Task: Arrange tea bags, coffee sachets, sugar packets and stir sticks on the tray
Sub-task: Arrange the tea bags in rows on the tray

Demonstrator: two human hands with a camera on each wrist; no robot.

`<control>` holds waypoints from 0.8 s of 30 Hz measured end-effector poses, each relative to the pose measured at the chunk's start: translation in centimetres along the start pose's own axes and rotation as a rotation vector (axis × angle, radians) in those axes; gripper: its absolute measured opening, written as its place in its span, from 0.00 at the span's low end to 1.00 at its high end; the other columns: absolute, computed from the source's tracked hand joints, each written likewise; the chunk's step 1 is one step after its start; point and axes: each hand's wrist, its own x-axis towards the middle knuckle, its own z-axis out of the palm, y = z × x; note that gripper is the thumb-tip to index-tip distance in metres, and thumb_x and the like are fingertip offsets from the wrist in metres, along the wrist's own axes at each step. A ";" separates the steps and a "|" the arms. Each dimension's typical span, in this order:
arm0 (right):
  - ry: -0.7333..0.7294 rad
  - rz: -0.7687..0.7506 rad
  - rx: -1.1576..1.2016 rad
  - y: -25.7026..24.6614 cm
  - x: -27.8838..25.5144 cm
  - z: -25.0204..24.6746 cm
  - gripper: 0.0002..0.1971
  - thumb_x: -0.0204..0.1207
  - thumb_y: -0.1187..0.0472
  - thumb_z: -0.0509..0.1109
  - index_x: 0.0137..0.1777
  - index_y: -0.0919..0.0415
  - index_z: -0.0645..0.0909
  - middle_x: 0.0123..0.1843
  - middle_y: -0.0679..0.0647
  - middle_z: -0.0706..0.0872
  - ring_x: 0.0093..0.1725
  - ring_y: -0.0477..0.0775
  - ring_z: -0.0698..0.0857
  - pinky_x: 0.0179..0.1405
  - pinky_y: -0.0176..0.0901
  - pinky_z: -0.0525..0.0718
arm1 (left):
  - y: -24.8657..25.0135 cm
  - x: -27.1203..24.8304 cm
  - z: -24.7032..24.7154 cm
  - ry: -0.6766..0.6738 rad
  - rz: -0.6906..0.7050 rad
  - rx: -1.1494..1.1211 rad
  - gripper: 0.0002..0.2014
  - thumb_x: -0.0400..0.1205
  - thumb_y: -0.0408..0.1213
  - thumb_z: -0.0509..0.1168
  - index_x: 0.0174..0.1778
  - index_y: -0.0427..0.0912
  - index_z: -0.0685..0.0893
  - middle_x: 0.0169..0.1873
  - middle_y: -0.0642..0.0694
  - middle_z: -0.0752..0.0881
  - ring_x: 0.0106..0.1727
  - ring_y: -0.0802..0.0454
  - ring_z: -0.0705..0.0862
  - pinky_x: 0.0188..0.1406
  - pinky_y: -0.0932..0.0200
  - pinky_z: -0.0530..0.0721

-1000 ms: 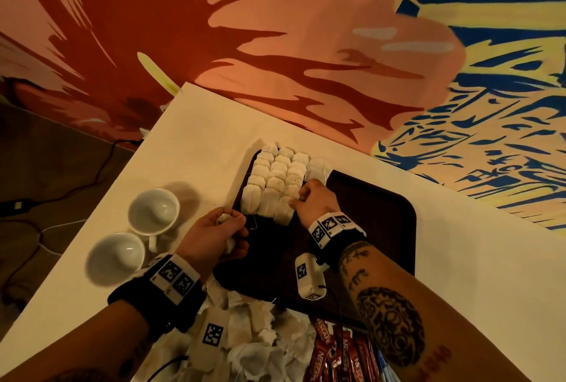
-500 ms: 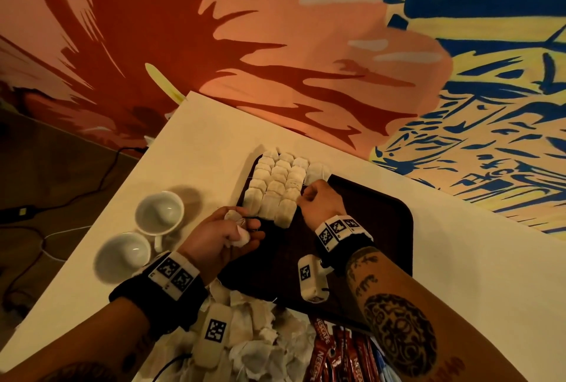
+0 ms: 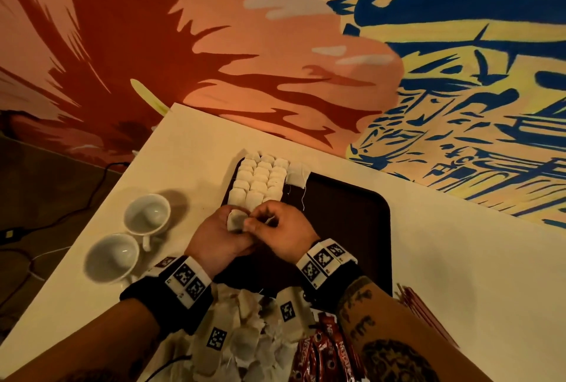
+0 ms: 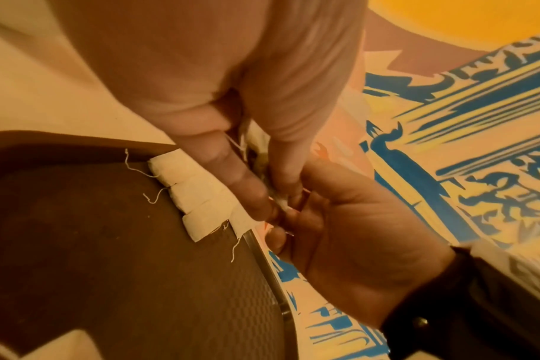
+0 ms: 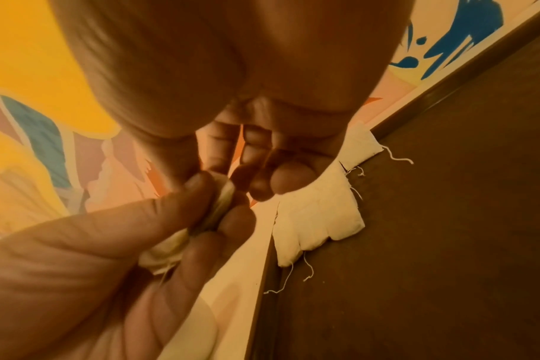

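A dark brown tray lies on the white table. Its far left corner holds neat rows of white tea bags, with one more tea bag set to their right. My two hands meet just in front of the rows. The left hand pinches a single tea bag between thumb and fingers, which the right wrist view shows as tea bag. My right hand has its fingers curled onto the same bag's edge. Loose strings trail from the rows onto the tray.
Two white cups stand left of the tray. A heap of loose tea bags and red coffee sachets lies at the near edge under my wrists. Thin red sticks or packets lie at the tray's near right.
My right hand left the tea bag rows and came back to the left hand. The left hand moved right over the tray's edge, so both now hold the one bag.
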 end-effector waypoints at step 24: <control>0.116 0.154 0.322 0.3 -2.2 0.5 0.03 0.79 0.62 0.75 0.46 0.53 0.85 0.42 0.50 0.90 0.31 0.48 0.87 0.43 0.56 0.91 | -1.1 -1.4 0.3 0.125 -0.072 -0.279 0.10 0.78 0.25 0.73 0.52 0.39 0.85 0.52 0.35 0.89 0.50 0.44 0.90 0.46 0.52 0.91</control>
